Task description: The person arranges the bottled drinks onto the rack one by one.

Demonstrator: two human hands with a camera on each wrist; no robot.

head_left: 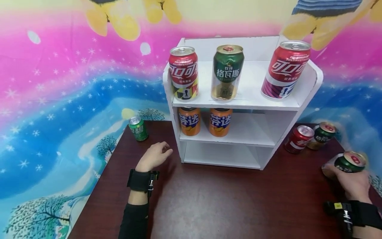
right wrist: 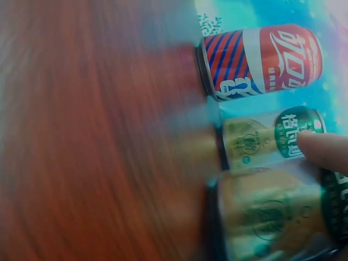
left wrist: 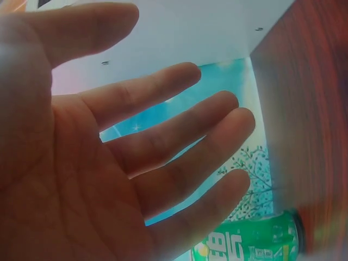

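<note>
At the table's right side, my right hand [head_left: 356,184] grips a green-and-gold kvass can [head_left: 350,162], its thumb along the can's near left side. Up close in the right wrist view, that can [right wrist: 266,217] stands on the wood, with another kvass can [right wrist: 255,138] and a red cola can [right wrist: 266,62] beyond it. My left hand [head_left: 153,156] hovers left of the white shelf [head_left: 219,165], holding nothing. Its fingers are spread and loosely bent in the left wrist view. A green soda can [head_left: 138,129] stands on the table behind and left of it.
On the shelf's top are two red cola cans [head_left: 183,73] [head_left: 286,69] with a kvass can [head_left: 227,71] between them. Two orange soda cans [head_left: 190,122] [head_left: 221,122] occupy the middle level's left part. A patterned backdrop [head_left: 59,109] borders the dark wooden table [head_left: 223,202].
</note>
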